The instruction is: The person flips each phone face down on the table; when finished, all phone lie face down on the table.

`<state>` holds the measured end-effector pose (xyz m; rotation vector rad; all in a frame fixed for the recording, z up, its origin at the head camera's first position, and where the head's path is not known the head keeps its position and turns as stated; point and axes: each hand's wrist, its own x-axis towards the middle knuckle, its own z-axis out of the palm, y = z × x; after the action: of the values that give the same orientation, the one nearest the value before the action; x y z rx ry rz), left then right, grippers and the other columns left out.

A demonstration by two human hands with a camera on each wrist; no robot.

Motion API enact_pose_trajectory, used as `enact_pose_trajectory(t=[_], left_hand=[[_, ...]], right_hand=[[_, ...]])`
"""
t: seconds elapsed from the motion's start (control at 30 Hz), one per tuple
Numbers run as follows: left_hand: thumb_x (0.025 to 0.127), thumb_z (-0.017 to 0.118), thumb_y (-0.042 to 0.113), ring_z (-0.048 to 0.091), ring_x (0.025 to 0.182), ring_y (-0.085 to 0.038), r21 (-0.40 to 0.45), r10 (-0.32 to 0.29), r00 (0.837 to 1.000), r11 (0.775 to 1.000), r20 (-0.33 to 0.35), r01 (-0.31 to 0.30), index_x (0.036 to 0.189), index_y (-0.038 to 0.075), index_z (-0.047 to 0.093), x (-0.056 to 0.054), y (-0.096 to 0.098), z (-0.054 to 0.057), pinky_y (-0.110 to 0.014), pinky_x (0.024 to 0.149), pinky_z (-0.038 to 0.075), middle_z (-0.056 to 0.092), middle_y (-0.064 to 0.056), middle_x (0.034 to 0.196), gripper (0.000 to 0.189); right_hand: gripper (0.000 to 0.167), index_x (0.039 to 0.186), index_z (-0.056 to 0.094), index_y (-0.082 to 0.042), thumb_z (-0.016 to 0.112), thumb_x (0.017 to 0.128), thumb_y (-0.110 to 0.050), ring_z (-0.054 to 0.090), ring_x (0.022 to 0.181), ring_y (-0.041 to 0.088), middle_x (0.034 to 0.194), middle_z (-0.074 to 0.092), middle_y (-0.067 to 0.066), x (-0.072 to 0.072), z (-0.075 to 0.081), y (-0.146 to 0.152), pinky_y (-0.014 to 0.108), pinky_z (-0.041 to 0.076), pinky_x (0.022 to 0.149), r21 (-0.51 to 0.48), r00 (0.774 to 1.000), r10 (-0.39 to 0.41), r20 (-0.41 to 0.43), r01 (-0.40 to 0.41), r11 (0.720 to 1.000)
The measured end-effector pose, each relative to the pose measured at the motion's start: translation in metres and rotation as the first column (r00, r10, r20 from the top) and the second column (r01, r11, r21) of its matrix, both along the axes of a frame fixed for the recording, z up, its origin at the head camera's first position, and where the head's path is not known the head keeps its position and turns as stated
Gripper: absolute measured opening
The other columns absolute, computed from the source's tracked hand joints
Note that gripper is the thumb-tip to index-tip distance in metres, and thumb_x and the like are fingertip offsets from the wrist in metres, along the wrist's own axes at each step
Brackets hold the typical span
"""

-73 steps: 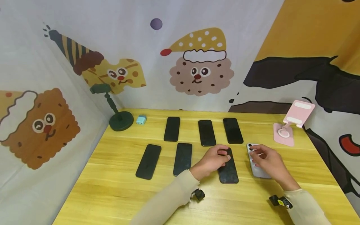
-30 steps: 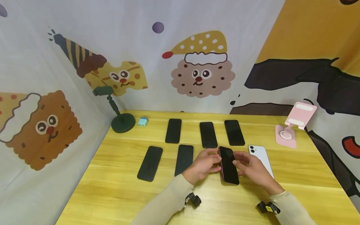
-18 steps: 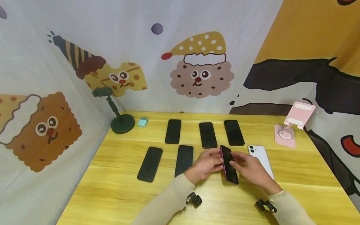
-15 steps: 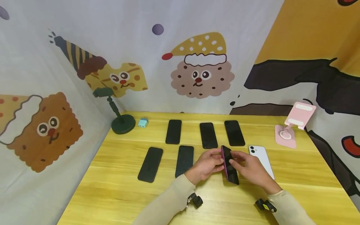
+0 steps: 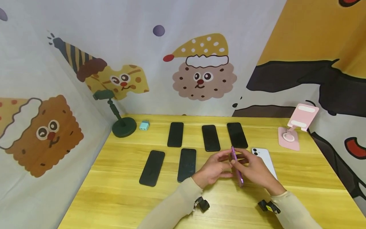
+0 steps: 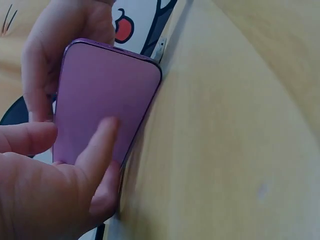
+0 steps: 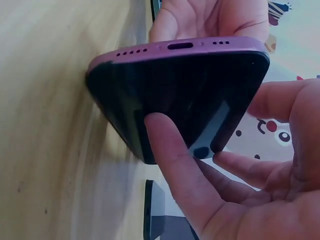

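Presently, from left to right: five black smartphones (image 5: 152,168) lie screen-up on the wooden table (image 5: 114,197), all untouched. Left hand (image 5: 213,168): fingers spread at the back of the purple smartphone (image 6: 97,92); whether they bear weight, I cannot tell. That smartphone stands steeply on edge between the hands, table contact unclear. Right hand (image 5: 254,170): pinches it, thumb on the screen. I judge the turn half made, laying flat outstanding. White smartphone (image 5: 266,158): already back-up.

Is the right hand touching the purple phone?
Touching: the right wrist view shows the right hand, its thumb on the dark face of the purple phone.
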<state>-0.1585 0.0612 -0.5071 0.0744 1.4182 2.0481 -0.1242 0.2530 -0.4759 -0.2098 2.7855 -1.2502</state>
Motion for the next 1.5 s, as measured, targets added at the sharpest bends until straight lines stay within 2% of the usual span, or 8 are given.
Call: enact_pose_trajectory(t=[0.1, 0.27, 0.53, 0.83, 1.03, 1.17, 1.33, 1.5], left_hand=[[0.092, 0.069, -0.007, 0.068, 0.12, -0.03, -0.017, -0.014, 1.0, 1.0, -0.013, 0.014, 0.148, 0.027, 0.063, 0.001, 0.0, 0.0, -0.059, 0.096, 0.06, 0.046, -0.016, 0.158, 0.065], [0.095, 0.07, -0.002, 0.063, 0.131, -0.028, -0.043, -0.035, 0.999, 0.999, -0.026, 0.034, 0.149, 0.03, 0.062, 0.002, 0.001, 0.0, -0.057, 0.098, 0.059, 0.046, -0.014, 0.161, 0.063], [0.096, 0.071, 0.001, 0.067, 0.12, -0.022, -0.065, -0.024, 0.999, 0.998, -0.036, 0.021, 0.146, 0.032, 0.063, 0.001, -0.001, 0.0, -0.05, 0.096, 0.059, 0.056, -0.004, 0.15, 0.06], [0.095, 0.07, -0.002, 0.071, 0.106, -0.03, -0.081, 0.063, 0.998, 0.995, -0.001, -0.063, 0.156, 0.005, 0.043, -0.003, 0.0, -0.002, -0.052, 0.09, 0.063, 0.056, -0.014, 0.142, 0.067], [0.096, 0.068, -0.002, 0.071, 0.106, -0.029, -0.09, 0.048, 0.999, 0.995, -0.019, -0.049, 0.156, 0.002, 0.044, -0.005, 0.0, -0.003, -0.052, 0.09, 0.064, 0.059, -0.014, 0.138, 0.064], [0.096, 0.068, -0.003, 0.07, 0.104, -0.026, -0.089, 0.04, 0.999, 0.995, -0.035, -0.043, 0.154, 0.003, 0.05, -0.005, 0.001, -0.003, -0.05, 0.089, 0.064, 0.057, -0.011, 0.135, 0.061], [0.09, 0.07, -0.012, 0.068, 0.098, -0.021, -0.111, 0.027, 0.995, 0.993, -0.095, -0.038, 0.153, 0.004, 0.051, -0.005, 0.001, -0.002, -0.044, 0.088, 0.065, 0.057, -0.011, 0.128, 0.068], [0.083, 0.077, -0.017, 0.066, 0.093, -0.017, -0.264, -0.007, 0.971, 0.963, -0.24, -0.058, 0.154, 0.011, 0.051, -0.005, -0.001, -0.001, -0.032, 0.081, 0.062, 0.06, -0.01, 0.119, 0.08]], right_hand=[[0.057, 0.155, 0.049, -0.01, 0.07, 0.104, -0.027, 0.074, 0.111, 0.036, 0.136, 0.069, 0.025, 0.0, 0.001, 0.002, 0.043, 0.065, 0.08, -0.011, 1.0, 0.001, 0.006, -0.001, 1.0], [0.056, 0.156, 0.048, -0.007, 0.067, 0.103, -0.015, 0.074, 0.108, 0.034, 0.133, 0.07, 0.024, 0.0, 0.001, 0.006, 0.035, 0.064, 0.076, -0.026, 1.0, -0.024, 0.009, 0.024, 0.999], [0.058, 0.155, 0.048, 0.0, 0.066, 0.1, -0.005, 0.073, 0.102, 0.028, 0.129, 0.071, 0.025, 0.0, 0.002, 0.011, 0.026, 0.06, 0.071, -0.068, 0.998, -0.068, 0.009, 0.068, 0.995], [0.057, 0.156, 0.046, 0.002, 0.063, 0.102, -0.004, 0.072, 0.105, 0.027, 0.133, 0.069, 0.028, -0.004, -0.001, 0.02, 0.024, 0.06, 0.075, -0.128, 0.994, -0.103, 0.032, 0.106, 0.986], [0.059, 0.16, 0.041, 0.001, 0.061, 0.105, -0.009, 0.07, 0.105, 0.023, 0.14, 0.062, 0.03, -0.009, -0.013, 0.028, 0.029, 0.063, 0.073, -0.226, 0.985, -0.131, 0.108, 0.152, 0.962], [0.06, 0.161, 0.039, -0.001, 0.061, 0.106, -0.011, 0.067, 0.094, 0.018, 0.132, 0.06, 0.029, -0.009, -0.019, 0.031, 0.034, 0.065, 0.067, -0.251, 0.979, -0.125, 0.162, 0.163, 0.954], [0.061, 0.162, 0.038, 0.001, 0.061, 0.106, -0.011, 0.063, 0.087, 0.016, 0.122, 0.057, 0.025, -0.011, -0.025, 0.032, 0.033, 0.064, 0.067, -0.244, 0.976, -0.105, 0.19, 0.15, 0.958], [0.065, 0.162, 0.037, 0.001, 0.065, 0.105, -0.011, 0.066, 0.091, 0.021, 0.123, 0.058, 0.026, -0.014, -0.027, 0.032, 0.033, 0.066, 0.069, -0.223, 0.972, -0.104, 0.213, 0.152, 0.963]])
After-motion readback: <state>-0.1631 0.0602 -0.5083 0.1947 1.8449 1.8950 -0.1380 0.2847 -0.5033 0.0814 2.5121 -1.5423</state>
